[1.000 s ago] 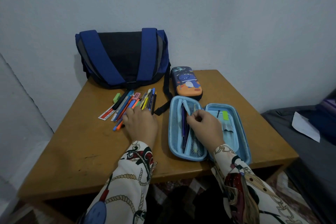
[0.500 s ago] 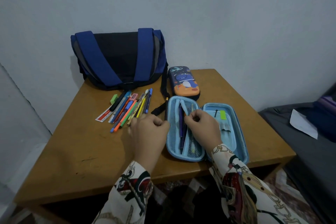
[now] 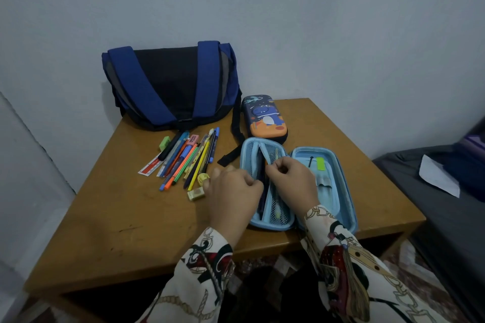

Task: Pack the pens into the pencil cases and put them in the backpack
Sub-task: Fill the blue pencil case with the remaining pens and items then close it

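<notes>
An open light-blue pencil case lies at the table's front right, with dark pens in its left mesh pocket. My right hand pinches the pocket's light-blue edge band. My left hand is curled at the case's left rim and seems to hold a dark pen, mostly hidden by the fingers. A pile of loose pens lies to the left. Behind the open case sits a closed dinosaur pencil case. The blue and black backpack leans against the wall.
A ruler, a green eraser, a pink eraser, a yellow sharpener and a yellow eraser lie among the pens. The backpack's strap trails beside the open case. A dark bed with white paper stands right.
My left hand left the pen pile and moved right to the open case's mesh pocket, uncovering the yellow sharpener and eraser. My right hand stayed at the pocket.
</notes>
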Motion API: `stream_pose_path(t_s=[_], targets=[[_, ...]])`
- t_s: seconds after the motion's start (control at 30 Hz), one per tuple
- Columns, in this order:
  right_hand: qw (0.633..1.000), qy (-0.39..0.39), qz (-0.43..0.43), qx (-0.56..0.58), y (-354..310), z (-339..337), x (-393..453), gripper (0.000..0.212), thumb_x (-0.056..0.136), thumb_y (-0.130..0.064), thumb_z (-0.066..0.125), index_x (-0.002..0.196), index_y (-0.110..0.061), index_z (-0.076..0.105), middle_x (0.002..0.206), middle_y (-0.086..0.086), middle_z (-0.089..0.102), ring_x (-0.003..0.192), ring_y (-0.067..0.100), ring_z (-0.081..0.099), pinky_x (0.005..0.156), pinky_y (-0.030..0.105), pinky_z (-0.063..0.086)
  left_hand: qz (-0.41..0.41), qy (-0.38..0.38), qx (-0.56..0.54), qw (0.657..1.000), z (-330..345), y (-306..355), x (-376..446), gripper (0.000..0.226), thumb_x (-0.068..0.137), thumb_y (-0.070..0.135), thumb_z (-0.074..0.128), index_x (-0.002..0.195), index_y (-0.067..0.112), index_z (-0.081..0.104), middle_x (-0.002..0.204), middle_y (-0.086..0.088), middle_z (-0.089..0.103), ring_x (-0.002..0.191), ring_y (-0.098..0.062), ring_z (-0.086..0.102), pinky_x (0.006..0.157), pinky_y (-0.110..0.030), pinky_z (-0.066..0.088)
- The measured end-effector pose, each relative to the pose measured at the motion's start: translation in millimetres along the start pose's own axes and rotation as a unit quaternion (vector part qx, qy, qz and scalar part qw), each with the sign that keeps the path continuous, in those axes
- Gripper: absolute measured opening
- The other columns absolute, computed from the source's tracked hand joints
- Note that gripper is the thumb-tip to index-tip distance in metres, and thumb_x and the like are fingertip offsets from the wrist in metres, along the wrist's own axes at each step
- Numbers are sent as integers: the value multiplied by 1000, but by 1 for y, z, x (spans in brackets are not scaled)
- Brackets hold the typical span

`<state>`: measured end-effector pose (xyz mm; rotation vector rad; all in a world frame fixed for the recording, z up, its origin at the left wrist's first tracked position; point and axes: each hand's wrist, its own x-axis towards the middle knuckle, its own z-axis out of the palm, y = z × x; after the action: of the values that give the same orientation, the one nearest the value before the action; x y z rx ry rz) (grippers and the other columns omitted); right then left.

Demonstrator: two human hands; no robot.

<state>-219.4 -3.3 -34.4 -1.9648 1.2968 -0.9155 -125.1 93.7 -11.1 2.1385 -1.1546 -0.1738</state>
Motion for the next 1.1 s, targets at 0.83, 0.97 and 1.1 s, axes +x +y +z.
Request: stream_pose_path(t_s=[0.83, 0.97, 1.1], targets=[[1000, -3, 5, 13, 3, 1, 2, 24, 85, -34, 61, 67, -18, 59, 56, -7, 54, 58, 13, 54, 81, 41, 49, 16, 66, 180, 981, -1, -39, 68, 30, 97, 15, 44, 119, 14, 65, 123, -8, 59, 118, -29, 42, 95, -40, 38], [1000, -4, 6, 18, 4, 0, 2, 23, 85, -34, 61, 67, -18, 60, 56, -6, 55, 58, 13, 54, 74, 38, 49, 27, 29, 302, 952, 2, -42, 82, 28, 96, 18, 46, 115, 14, 67, 131, -10, 52, 125, -33, 37, 101, -43, 35], [1000, -2, 5, 18, 5, 0, 1, 23, 85, -33, 61, 67, -18, 59, 57, -6, 55, 60, 13, 56, 73, 36, 48, 42, 45, 308, 949, 6, -44, 85, 25, 96, 21, 48, 111, 15, 68, 127, -9, 55, 123, -31, 40, 100, -42, 36]])
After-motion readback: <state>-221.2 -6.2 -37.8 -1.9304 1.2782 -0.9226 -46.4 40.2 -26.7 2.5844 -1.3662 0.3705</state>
